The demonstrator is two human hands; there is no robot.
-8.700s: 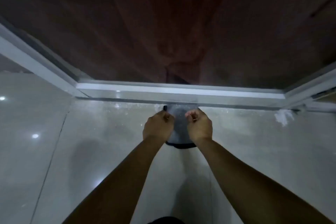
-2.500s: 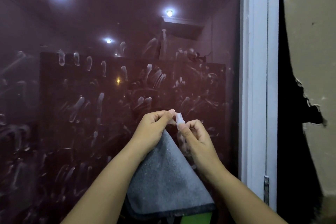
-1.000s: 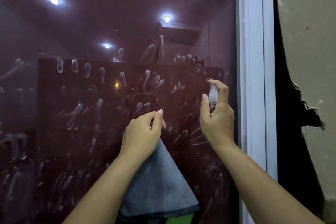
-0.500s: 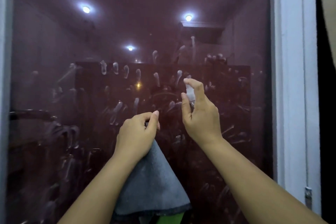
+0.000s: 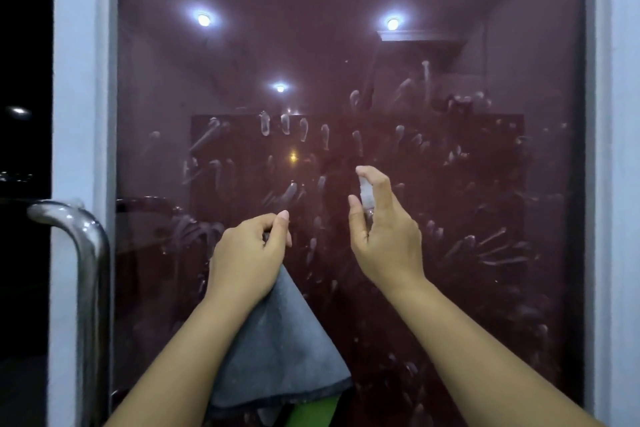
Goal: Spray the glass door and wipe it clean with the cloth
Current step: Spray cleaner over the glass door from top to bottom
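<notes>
Your view has swung leftward since half a second ago: the steel door handle now shows at the left frame, and your right hand with the small spray bottle has drifted toward the middle of the glass door. Your right grip is clamped on that bottle, forefinger curled over its top, thumb standing off to the left of it, nozzle facing the pane. Your left hand sits just left of and a little lower than the right one, its grip pinched together on the top corner of the grey cloth, which hangs down in a cone beneath your wrist, in front of the lower glass. A strip of green peeks out below the cloth's dark hem. White finger smears cover the pane from above your hands out toward the right frame. Three ceiling lights reflect in the upper glass.
</notes>
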